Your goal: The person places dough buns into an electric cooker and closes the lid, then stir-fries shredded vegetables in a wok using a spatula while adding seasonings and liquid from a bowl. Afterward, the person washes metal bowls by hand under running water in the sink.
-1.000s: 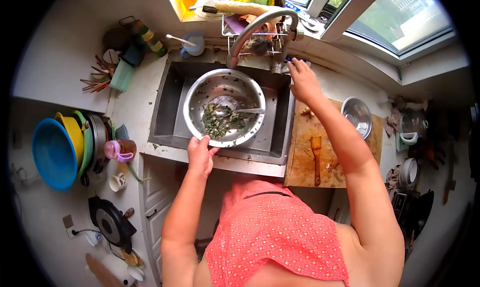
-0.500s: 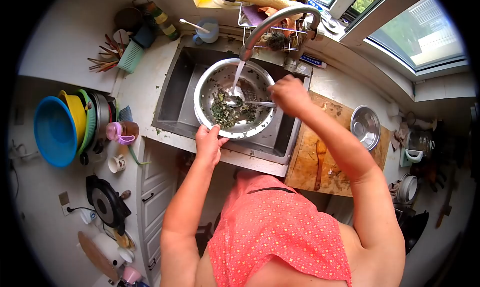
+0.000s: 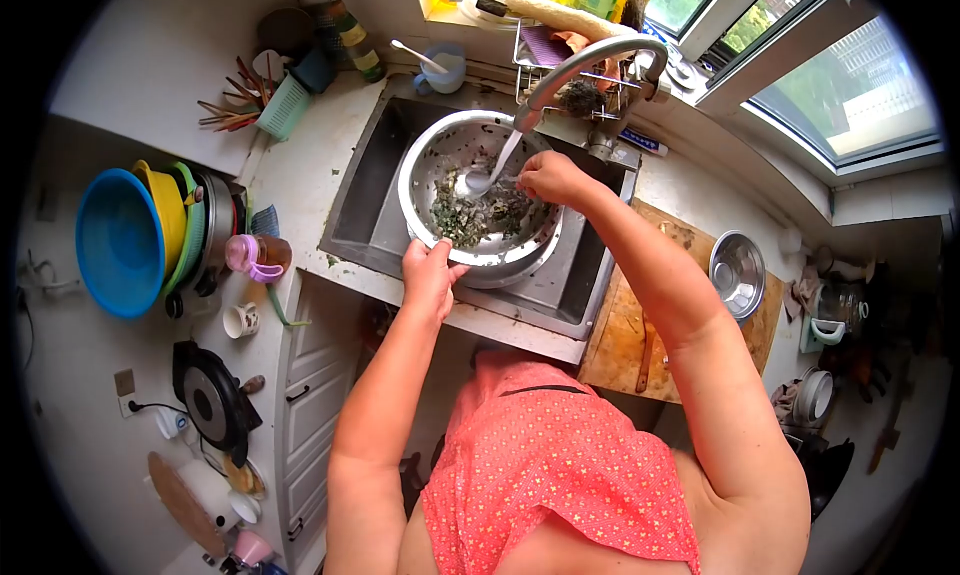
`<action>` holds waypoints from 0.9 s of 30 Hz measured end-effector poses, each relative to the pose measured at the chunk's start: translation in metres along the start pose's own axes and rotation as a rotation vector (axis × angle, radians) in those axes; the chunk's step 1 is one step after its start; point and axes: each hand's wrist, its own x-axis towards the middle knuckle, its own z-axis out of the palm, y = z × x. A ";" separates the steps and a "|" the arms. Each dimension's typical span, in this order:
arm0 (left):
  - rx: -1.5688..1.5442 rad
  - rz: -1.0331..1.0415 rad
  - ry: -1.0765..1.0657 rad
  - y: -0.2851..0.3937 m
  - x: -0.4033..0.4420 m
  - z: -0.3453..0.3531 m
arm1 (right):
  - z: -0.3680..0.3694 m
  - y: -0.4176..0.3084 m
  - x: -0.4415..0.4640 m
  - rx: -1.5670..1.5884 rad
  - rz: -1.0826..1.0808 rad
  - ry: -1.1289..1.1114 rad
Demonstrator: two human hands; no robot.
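Observation:
A metal basin (image 3: pixel 412 207) sits tilted in the sink (image 3: pixel 365 190), with chopped dark greens (image 3: pixel 455 220) wet inside it. My left hand (image 3: pixel 430 278) grips its near rim, thumb on top and fingers underneath. My right hand (image 3: pixel 553 178) is closed around the handle of a metal spoon (image 3: pixel 476 182) over the basin's right side. The spoon's head is inside the basin, under the water stream (image 3: pixel 507 155) that runs from the curved faucet (image 3: pixel 595 57). Part of the spoon's handle is hidden by my fingers.
Right of the sink lies a wooden cutting board (image 3: pixel 610 343) with a small metal bowl (image 3: pixel 737 275) at its far edge. A blue mug (image 3: pixel 442 72) and a wire rack (image 3: pixel 530 75) stand behind the sink. Stacked basins (image 3: pixel 120 243) are at the left.
The basin has tilted up more towards the near side. My right hand has moved left and inward with the spoon, over the basin. My left hand stays on the rim.

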 end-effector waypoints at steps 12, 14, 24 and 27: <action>-0.049 0.002 0.003 -0.001 0.002 -0.006 | -0.001 -0.014 -0.020 -0.352 -0.144 0.200; -0.047 -0.006 -0.005 0.000 0.002 -0.006 | -0.004 -0.026 -0.036 -0.512 -0.180 0.243; 0.049 -0.034 -0.085 -0.004 0.008 0.005 | -0.034 -0.023 -0.073 -0.861 -0.263 0.342; 0.062 -0.106 -0.109 0.001 0.002 0.017 | -0.050 -0.002 -0.088 -0.720 -0.316 0.473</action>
